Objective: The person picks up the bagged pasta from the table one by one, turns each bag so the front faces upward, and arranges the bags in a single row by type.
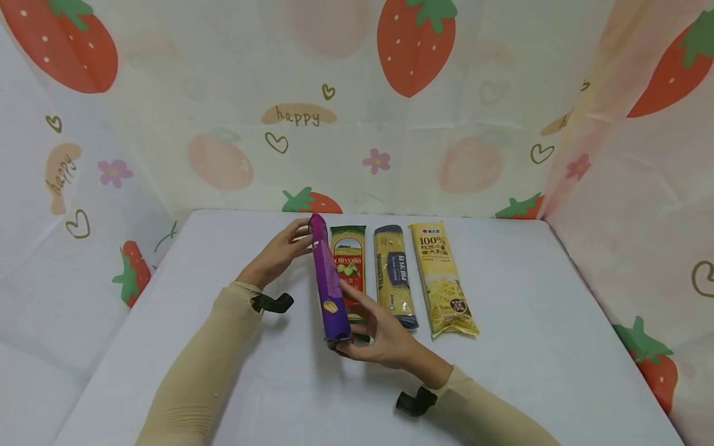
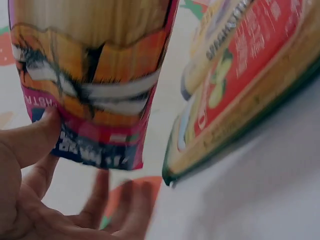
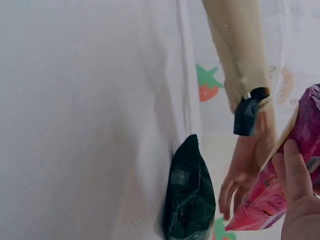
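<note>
A purple packet of pasta (image 1: 329,285) is raised on its edge over the table, left of the other packets. My right hand (image 1: 385,331) grips its near end, thumb below and fingers along the side. At the far end, my left hand (image 1: 281,251) pinches a corner; in the left wrist view the thumb (image 2: 37,135) lies on the packet's printed end (image 2: 95,100) while the other fingers spread below. The right wrist view shows the pink-purple side (image 3: 265,200) under my right fingers (image 3: 295,170). Directly beside it lies a red and green Olivoilà spaghetti packet (image 1: 348,241), partly hidden by my right hand.
Right of the Olivoilà packet lie a spaghetti packet with a dark blue label (image 1: 397,279) and a yellow pasta packet (image 1: 443,279), roughly side by side. The white-covered table (image 1: 530,371) meets strawberry-printed cloth walls (image 1: 357,155) at the back and sides.
</note>
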`<action>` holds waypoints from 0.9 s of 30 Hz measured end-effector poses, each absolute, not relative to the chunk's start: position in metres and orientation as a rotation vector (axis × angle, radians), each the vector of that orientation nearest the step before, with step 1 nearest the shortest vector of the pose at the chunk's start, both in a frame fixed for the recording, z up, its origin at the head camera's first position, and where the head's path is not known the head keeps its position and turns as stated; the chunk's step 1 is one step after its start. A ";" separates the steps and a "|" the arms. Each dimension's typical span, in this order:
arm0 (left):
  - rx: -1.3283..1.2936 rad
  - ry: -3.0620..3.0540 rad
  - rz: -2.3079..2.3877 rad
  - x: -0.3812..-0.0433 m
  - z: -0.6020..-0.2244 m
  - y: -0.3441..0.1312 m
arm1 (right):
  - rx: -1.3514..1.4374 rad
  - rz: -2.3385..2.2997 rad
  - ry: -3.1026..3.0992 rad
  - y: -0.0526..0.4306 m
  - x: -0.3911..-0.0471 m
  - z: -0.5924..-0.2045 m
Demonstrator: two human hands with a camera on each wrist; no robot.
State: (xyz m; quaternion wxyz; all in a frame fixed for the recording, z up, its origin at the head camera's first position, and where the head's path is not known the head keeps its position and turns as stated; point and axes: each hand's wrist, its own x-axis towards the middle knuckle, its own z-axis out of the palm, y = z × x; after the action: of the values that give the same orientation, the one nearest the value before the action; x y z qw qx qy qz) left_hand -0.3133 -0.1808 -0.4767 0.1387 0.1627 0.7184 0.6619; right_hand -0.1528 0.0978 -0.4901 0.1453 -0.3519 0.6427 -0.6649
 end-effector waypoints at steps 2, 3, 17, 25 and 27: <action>0.449 2.032 1.917 -0.311 -0.475 -0.179 | -1.002 -1.946 1.820 0.097 -0.152 -0.491; 0.429 2.002 1.926 -0.310 -0.474 -0.178 | -0.999 -1.962 1.803 0.097 -0.152 -0.491; 0.305 2.038 1.959 -0.307 -0.477 -0.172 | -0.891 -1.904 1.976 0.103 -0.150 -0.480; 0.113 2.154 1.961 -0.309 -0.477 -0.171 | -0.803 -1.783 2.111 0.114 -0.152 -0.471; 0.064 2.128 1.988 -0.309 -0.478 -0.171 | -0.780 -1.776 2.109 0.116 -0.153 -0.471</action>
State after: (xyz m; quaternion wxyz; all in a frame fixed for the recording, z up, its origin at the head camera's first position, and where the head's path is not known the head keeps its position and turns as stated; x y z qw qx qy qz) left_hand -0.3086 -0.1707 -0.4777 0.1140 0.0218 0.7258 0.6780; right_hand -0.1528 0.1156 -0.4707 0.1377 -0.2698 0.7290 -0.6138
